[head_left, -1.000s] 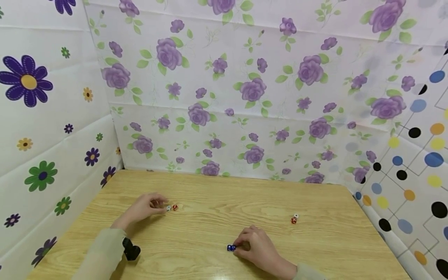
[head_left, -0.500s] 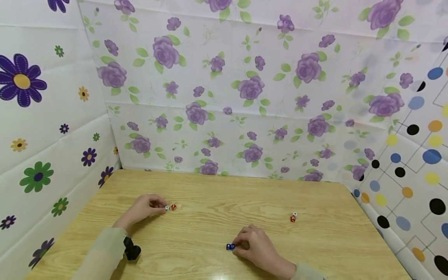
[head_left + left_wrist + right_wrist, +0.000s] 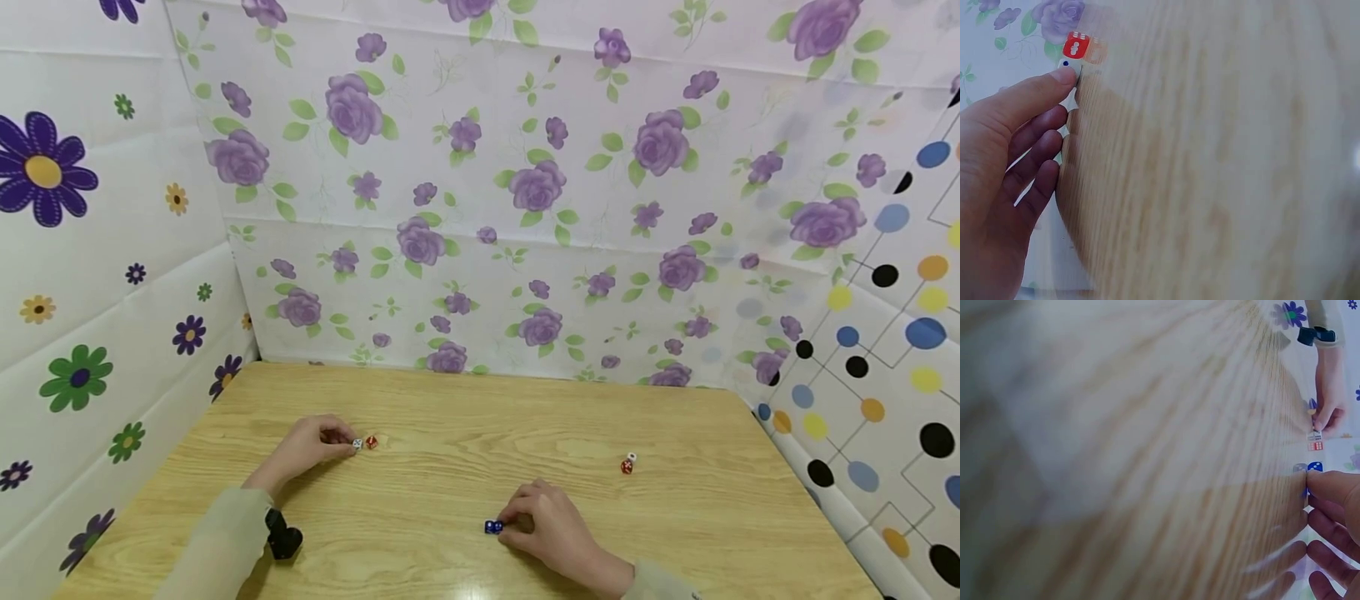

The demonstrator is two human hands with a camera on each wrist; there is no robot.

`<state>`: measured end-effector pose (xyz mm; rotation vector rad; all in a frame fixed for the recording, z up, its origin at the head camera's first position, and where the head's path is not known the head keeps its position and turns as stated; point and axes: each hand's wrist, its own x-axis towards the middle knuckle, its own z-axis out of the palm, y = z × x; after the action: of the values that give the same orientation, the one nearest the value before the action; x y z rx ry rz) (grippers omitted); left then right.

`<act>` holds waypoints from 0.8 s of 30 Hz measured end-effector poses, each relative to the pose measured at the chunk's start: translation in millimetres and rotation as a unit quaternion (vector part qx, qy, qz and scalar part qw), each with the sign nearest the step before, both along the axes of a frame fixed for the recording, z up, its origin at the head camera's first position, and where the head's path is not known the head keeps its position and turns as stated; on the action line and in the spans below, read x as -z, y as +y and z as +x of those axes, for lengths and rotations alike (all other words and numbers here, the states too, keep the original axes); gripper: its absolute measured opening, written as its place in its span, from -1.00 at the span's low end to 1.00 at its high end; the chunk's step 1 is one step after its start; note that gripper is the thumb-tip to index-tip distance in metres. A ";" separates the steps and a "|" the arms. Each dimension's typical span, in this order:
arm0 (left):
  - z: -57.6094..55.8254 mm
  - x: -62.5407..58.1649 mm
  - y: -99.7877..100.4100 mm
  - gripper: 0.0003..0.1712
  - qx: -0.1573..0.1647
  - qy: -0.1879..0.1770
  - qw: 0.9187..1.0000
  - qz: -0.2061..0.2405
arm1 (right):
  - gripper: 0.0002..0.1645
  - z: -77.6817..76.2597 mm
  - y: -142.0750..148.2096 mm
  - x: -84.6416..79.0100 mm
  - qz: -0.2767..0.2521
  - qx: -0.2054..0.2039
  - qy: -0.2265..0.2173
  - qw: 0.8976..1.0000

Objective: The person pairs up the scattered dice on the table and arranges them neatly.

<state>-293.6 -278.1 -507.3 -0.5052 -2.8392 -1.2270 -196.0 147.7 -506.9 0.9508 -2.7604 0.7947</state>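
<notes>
Near the table's left side, my left hand (image 3: pixel 307 447) pinches a white die (image 3: pixel 357 444) between thumb and fingers. A red die (image 3: pixel 372 442) sits right beside it, on its far side in the left wrist view, where my thumb covers most of the white die. My right hand (image 3: pixel 553 531), at the front middle of the table, pinches one blue die (image 3: pixel 498 527). Against its left side is another blue die (image 3: pixel 489 527). The right wrist view shows the thumb hiding much of the held die.
Farther right on the wooden table (image 3: pixel 450 417) lie a second red die (image 3: pixel 627 468) and a second white die (image 3: pixel 632 457), close together. A black wrist device (image 3: pixel 282 535) is on the left wrist. Floral and dotted sheets (image 3: pixel 487 208) wall the table in.
My left fingers have come together onto the white die. My right hand and the blue dice stay in place; the head view has shifted slightly.
</notes>
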 end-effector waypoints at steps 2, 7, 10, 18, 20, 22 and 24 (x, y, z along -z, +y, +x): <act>0.8 -0.2 0.4 -0.88 0.002 0.006 1.000 -0.002 | -0.89 0.2 0.1 -0.7 -0.002 -0.001 -0.002 1.000; 4.6 -1.3 2.7 -0.89 0.005 0.015 1.000 -0.008 | -0.89 1.4 0.1 -2.6 -0.003 0.000 -0.009 1.000; 7.2 -1.7 5.5 -0.89 0.004 0.018 1.000 -0.006 | -0.89 1.1 -0.3 -3.1 -0.001 0.002 -0.007 1.000; 11.3 -2.1 17.7 -0.89 0.015 0.025 0.999 -0.023 | -0.89 0.5 -0.3 -0.6 -0.002 0.003 -0.007 1.000; 11.3 -3.2 21.5 -0.90 0.021 0.026 0.999 -0.028 | -0.88 0.3 -0.2 -0.5 -0.003 0.004 -0.010 1.000; 11.7 -4.2 25.2 -0.90 0.030 0.028 0.999 -0.028 | -0.88 -0.1 -0.1 -0.3 -0.004 0.004 -0.009 1.000; 12.5 -4.9 28.3 -0.90 0.041 0.028 0.998 -0.027 | -0.87 -0.2 -0.3 -0.1 -0.003 0.003 -0.009 1.000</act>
<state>-281.1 -249.8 -502.4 -0.6527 -2.8379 -1.1310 -196.2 147.4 -506.9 0.9381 -2.7734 0.8158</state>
